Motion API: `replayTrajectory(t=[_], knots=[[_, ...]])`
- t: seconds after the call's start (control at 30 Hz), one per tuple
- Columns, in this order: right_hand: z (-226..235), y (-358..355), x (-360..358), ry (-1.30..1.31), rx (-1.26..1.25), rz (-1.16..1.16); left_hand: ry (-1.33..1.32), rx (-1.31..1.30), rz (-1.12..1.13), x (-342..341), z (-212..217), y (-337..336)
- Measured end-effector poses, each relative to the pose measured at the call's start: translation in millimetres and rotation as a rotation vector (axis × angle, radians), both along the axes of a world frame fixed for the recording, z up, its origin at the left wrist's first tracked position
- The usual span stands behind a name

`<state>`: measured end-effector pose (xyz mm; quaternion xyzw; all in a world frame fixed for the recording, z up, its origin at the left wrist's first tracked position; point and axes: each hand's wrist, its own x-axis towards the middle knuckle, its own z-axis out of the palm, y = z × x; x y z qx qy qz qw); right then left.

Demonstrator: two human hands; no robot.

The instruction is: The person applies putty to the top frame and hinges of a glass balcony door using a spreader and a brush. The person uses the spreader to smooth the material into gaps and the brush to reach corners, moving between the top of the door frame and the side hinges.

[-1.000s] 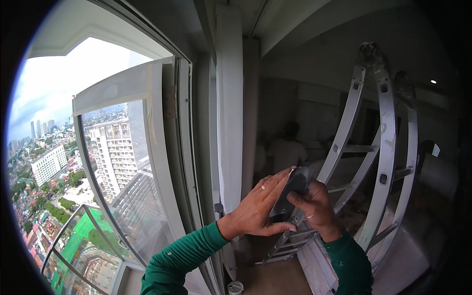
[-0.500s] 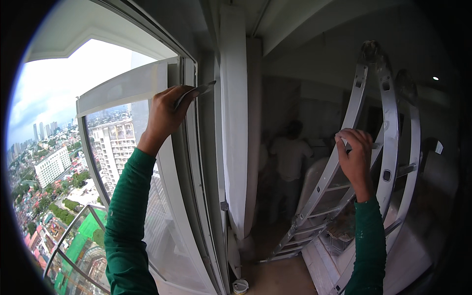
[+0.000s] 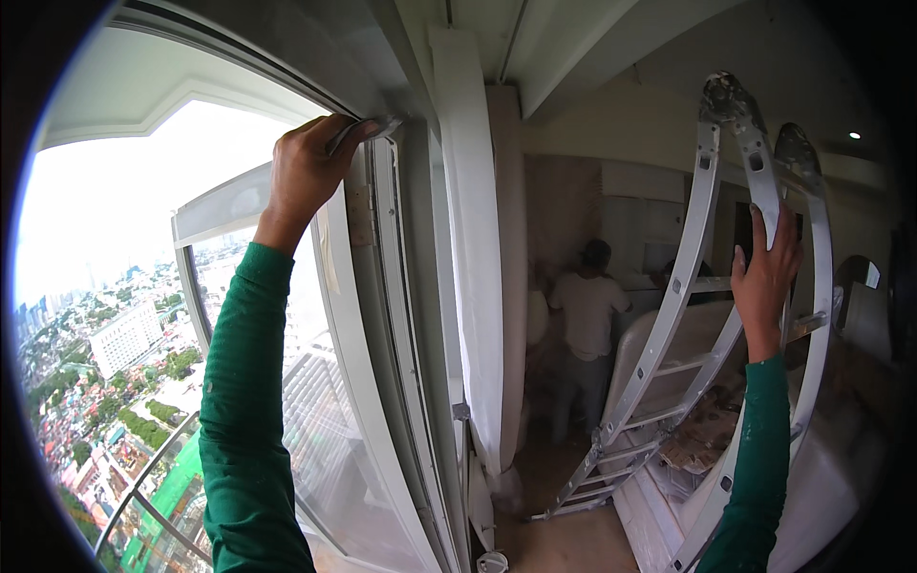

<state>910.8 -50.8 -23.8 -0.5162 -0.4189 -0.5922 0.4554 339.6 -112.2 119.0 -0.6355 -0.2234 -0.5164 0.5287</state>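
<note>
Up at the top corner of the window frame (image 3: 387,181), my left hand (image 3: 308,172) pinches a thin, folded grey sheet (image 3: 368,132) that looks like sandpaper. Its end reaches the frame just above a hinge. My right hand (image 3: 767,272) is on a side rail of the aluminium stepladder (image 3: 666,329). Its fingers lie along both sides of the rail, below the paint-spotted top joint; the palm's contact is partly hidden. The open window sash (image 3: 224,205) hangs outward, left of the frame.
A white-covered column (image 3: 468,239) stands right of the frame. Further back a person in a white shirt (image 3: 585,306) faces away. Wrapped white pieces (image 3: 650,506) lie under the ladder. A small tub (image 3: 492,562) sits on the floor. Outside, a railing (image 3: 143,501) stands high above the city.
My left hand has moved up with the grey sheet to the frame's top corner. My right hand has shifted from the ladder's left rail to a rail further right. The view has brightened.
</note>
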Motion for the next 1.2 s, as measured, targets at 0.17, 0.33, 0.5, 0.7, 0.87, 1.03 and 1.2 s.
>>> replayTrajectory(t=[0.17, 0.33, 0.5, 0.7, 0.87, 1.03, 1.2], knots=[[-1, 0, 10, 0.114, -0.050, -0.023, 0.036, 0.003, 0.043, -6, 2, -13], [-1, 3, 8, 0.173, -0.115, -0.188, -0.029, -0.212, 0.221, -5, 6, 25], [-3, 1, 12, 0.132, -0.116, -0.231, -0.039, -0.114, 0.173, -6, 7, 9], [-5, 7, 14, 0.251, -0.188, -0.215, 0.000, -0.043, 0.083, 12, 9, -90], [-7, 10, 19, 0.185, -0.104, -0.177, 0.042, 0.024, 0.090, 31, 6, -168], [-8, 10, 21, 0.157, -0.056, -0.196, 0.154, 0.278, 0.416, 33, 7, -183], [-9, 5, 16, 0.190, -0.100, -0.168, 0.129, 0.091, 0.120, 29, 9, -117]])
